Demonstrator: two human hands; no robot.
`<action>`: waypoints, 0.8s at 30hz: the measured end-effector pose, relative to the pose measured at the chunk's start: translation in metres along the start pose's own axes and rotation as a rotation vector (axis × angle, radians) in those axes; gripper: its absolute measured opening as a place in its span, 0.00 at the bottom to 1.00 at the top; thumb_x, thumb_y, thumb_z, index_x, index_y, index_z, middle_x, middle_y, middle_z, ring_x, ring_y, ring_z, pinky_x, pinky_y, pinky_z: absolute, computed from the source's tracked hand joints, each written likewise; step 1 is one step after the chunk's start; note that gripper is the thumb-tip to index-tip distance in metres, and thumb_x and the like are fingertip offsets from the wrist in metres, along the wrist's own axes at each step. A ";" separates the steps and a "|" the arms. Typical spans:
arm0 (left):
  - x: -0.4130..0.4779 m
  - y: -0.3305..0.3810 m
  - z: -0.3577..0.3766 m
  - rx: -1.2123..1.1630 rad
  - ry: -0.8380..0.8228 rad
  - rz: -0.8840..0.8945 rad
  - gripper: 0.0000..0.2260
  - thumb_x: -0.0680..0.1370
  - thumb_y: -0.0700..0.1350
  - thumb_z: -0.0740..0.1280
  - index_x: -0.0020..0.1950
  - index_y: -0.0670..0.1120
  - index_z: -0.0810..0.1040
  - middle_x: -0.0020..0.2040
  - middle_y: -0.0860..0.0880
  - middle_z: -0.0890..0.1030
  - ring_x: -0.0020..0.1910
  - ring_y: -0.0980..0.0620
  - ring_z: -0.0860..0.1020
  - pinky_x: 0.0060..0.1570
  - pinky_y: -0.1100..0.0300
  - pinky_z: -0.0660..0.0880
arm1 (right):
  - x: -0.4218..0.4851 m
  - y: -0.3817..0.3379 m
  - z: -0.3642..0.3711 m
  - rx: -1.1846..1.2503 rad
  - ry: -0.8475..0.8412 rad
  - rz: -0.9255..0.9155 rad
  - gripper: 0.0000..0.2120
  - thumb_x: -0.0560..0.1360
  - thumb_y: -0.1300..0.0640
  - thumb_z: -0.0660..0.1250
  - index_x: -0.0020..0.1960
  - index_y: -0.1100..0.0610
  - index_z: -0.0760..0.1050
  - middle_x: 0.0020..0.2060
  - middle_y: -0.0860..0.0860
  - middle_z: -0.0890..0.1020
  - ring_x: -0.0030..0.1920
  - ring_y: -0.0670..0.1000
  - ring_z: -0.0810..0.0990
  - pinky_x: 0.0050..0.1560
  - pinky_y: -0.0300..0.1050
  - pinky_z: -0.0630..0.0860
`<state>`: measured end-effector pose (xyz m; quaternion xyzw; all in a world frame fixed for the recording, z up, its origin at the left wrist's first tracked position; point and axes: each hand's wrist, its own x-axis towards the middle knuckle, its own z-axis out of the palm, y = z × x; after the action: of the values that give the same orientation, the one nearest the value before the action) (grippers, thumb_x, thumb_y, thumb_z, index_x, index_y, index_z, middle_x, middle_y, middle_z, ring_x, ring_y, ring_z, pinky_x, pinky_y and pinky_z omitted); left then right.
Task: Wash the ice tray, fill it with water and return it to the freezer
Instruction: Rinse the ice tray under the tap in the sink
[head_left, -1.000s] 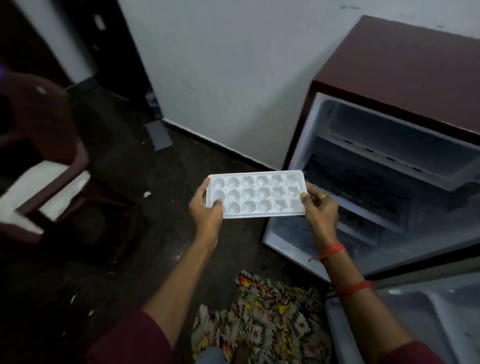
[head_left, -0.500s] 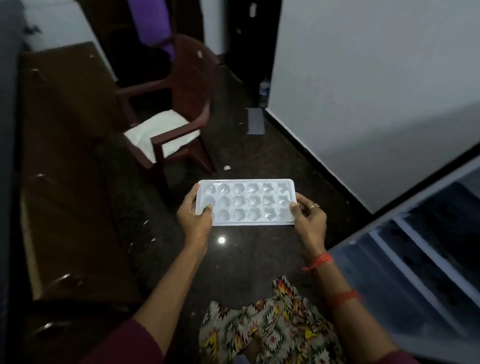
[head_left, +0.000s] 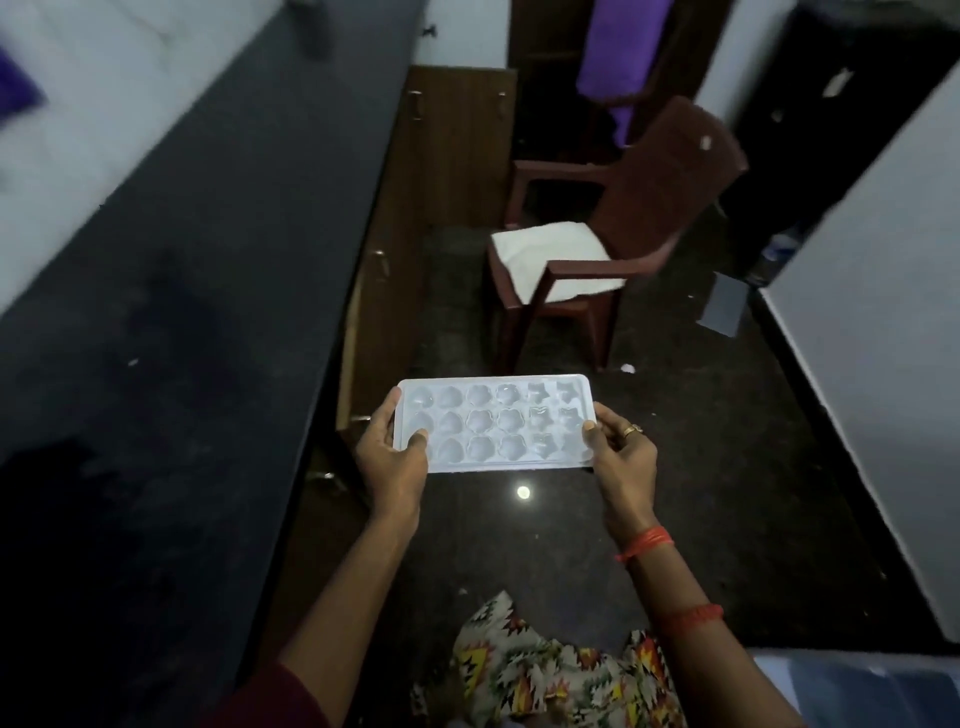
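Head view: patterned garment sits nearest, below the tray. Left hand grips the tray's left short end, thumb curled over the rim into a corner cell and fingers underneath. Right hand pinches the right short end the same way, thumb on top, ring visible. The tray is held roughly level in the air above the floor, cells facing up.

Step, as I judge it: carrying the tray to be washed, so washing and filling are not yet done. No sink or tap is in view, so the next move calls for reaching one, probably along the counter left of the tray. A two-hand hold is fine, and tilt matters little with nothing to spill.

Contents: three rows of six shaped cells, glossy, apparently empty. No cubes stand up from them, though I cannot rule out a thin film.

Beyond the tray is a chair with a white cloth on its seat. Cabinet doors are beyond and left of the tray. Purple fabric hangs farthest back.
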<state>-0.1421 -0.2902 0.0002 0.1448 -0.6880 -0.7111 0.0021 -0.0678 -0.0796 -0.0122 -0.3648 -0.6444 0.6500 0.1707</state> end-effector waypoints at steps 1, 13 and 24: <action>0.003 0.000 -0.017 -0.009 0.033 0.000 0.26 0.76 0.27 0.67 0.70 0.48 0.76 0.65 0.53 0.80 0.62 0.55 0.79 0.62 0.54 0.78 | -0.005 0.000 0.016 0.000 -0.041 -0.002 0.12 0.75 0.58 0.69 0.58 0.52 0.81 0.48 0.50 0.86 0.50 0.51 0.85 0.56 0.57 0.81; -0.023 -0.008 -0.172 -0.101 0.564 0.015 0.26 0.76 0.28 0.67 0.70 0.47 0.77 0.65 0.53 0.80 0.61 0.56 0.79 0.43 0.76 0.75 | -0.059 0.009 0.159 -0.139 -0.544 -0.062 0.17 0.69 0.50 0.70 0.57 0.50 0.82 0.47 0.49 0.87 0.51 0.52 0.85 0.56 0.61 0.80; -0.110 -0.025 -0.261 -0.201 0.959 0.033 0.25 0.76 0.28 0.67 0.71 0.45 0.75 0.66 0.51 0.80 0.62 0.54 0.79 0.60 0.58 0.77 | -0.146 0.022 0.223 -0.227 -0.932 -0.133 0.13 0.76 0.62 0.70 0.60 0.56 0.82 0.48 0.47 0.86 0.51 0.49 0.84 0.59 0.56 0.79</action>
<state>0.0226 -0.5224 -0.0049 0.4440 -0.5398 -0.6270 0.3440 -0.1181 -0.3422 -0.0180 -0.0093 -0.7411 0.6574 -0.1357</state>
